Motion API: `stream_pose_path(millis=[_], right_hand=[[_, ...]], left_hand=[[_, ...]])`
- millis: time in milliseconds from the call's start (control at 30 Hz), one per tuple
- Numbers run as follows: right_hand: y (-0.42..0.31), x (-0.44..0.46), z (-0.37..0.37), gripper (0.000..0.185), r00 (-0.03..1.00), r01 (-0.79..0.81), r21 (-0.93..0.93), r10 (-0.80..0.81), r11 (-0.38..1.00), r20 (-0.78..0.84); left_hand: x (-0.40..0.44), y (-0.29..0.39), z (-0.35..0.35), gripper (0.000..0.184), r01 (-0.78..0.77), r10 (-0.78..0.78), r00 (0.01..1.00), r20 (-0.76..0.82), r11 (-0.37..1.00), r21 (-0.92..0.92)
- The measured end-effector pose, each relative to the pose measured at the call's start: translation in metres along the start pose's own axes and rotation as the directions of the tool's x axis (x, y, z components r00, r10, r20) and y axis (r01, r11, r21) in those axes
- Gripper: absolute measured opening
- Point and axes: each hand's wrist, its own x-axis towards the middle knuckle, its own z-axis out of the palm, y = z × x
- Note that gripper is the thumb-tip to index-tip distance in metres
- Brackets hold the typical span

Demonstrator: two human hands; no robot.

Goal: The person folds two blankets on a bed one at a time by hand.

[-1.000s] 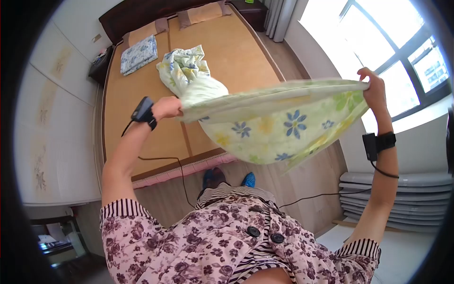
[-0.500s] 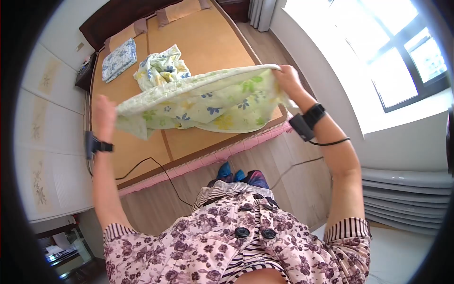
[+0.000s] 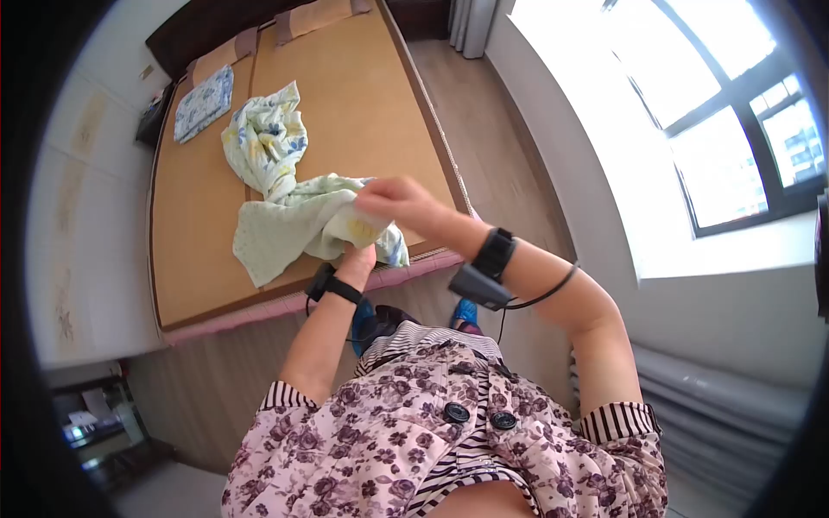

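Note:
A light green floral quilt (image 3: pixel 285 229) lies bunched and twisted across the near part of the bed, its plain pale underside partly turned up. My right hand (image 3: pixel 390 200) is closed on the quilt's near right part, above the bed's front edge. Just below it, my left hand (image 3: pixel 361 256) grips the quilt from underneath, its fingertips covered by the cloth. The two hands are close together, the right one higher. Each wrist wears a black strap with a small box and cable.
The bed (image 3: pixel 363 95) has a tan mat and a pink skirt along its front. A folded blue-and-white quilt (image 3: pixel 205 104) and pillows (image 3: pixel 321 19) lie toward the headboard. A window (image 3: pixel 734 121) is at right, with grey folded padding (image 3: pixel 708 406) below. White cabinets (image 3: pixel 95 233) line the left.
The quilt was stretched wide between my hands. My left hand has moved right and down, my right hand left and down, so the cloth now sags doubled over on the bed.

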Motion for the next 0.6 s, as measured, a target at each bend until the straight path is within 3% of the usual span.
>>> stream_pose_path(millis=[33,100,133,167,233,300,333,367,400,433,467,500,533,600], right_hand=[[0.001,-0.007,-0.018,0.034,0.998,0.053,0.102,-0.050,0.993,-0.029],[0.021,-0.017,-0.070,0.036,0.944,0.043,-0.183,-0.099,0.982,-0.313],[0.031,-0.026,-0.096,0.042,0.898,-0.166,-0.029,0.139,0.986,-0.417],[0.029,-0.049,-0.113,0.046,0.895,-0.199,-0.086,0.145,0.976,-0.422],[0.026,-0.077,-0.110,0.052,0.834,-0.379,0.055,0.367,0.924,-0.412],[0.027,-0.089,-0.094,0.057,0.640,-0.610,0.414,0.728,0.675,-0.246],[0.076,-0.097,-0.098,0.057,0.952,-0.240,-0.109,0.212,0.965,-0.221],[0.093,-0.098,-0.095,0.056,0.994,0.026,-0.190,-0.045,0.981,-0.096],[0.111,-0.100,-0.092,0.056,0.954,0.299,-0.213,-0.298,0.930,0.037],[0.075,-0.098,-0.077,0.055,0.958,0.284,0.109,-0.285,0.953,-0.004],[0.035,-0.098,-0.062,0.053,0.966,0.247,0.415,-0.258,0.875,-0.031],[0.025,-0.096,-0.055,0.051,0.976,0.198,0.572,-0.213,0.796,-0.040],[0.015,-0.093,-0.049,0.050,0.985,0.153,0.711,-0.168,0.687,-0.049],[0.016,-0.084,-0.048,0.047,0.998,0.064,0.767,-0.044,0.639,-0.047]], left_hand=[[0.000,0.011,-0.001,0.041,0.098,-0.090,0.992,0.087,0.991,-0.090],[-0.010,0.043,0.020,0.040,0.309,-0.239,0.929,0.281,0.921,-0.237],[-0.018,0.051,0.041,0.039,0.208,-0.187,0.950,0.249,0.977,-0.058],[-0.024,0.061,0.051,0.038,0.308,-0.263,0.932,0.248,0.937,-0.165],[-0.037,0.082,0.064,0.037,0.485,-0.406,0.872,0.273,0.794,-0.366],[-0.052,0.108,0.077,0.044,0.507,-0.357,0.845,0.397,0.771,-0.386],[-0.061,0.124,0.083,0.046,0.529,-0.358,0.822,0.443,0.767,-0.362],[-0.072,0.138,0.089,0.047,0.558,-0.375,0.794,0.479,0.761,-0.331],[-0.082,0.148,0.099,0.052,0.587,-0.370,0.763,0.530,0.739,-0.330],[-0.086,0.154,0.104,0.053,0.595,-0.372,0.751,0.546,0.739,-0.315],[-0.092,0.156,0.107,0.053,0.602,-0.369,0.739,0.563,0.737,-0.307],[-0.097,0.157,0.109,0.054,0.609,-0.367,0.727,0.580,0.734,-0.299],[-0.100,0.159,0.110,0.055,0.630,-0.296,0.632,0.716,0.735,-0.253],[-0.104,0.158,0.113,0.056,0.619,-0.255,0.655,0.711,0.722,-0.310]])
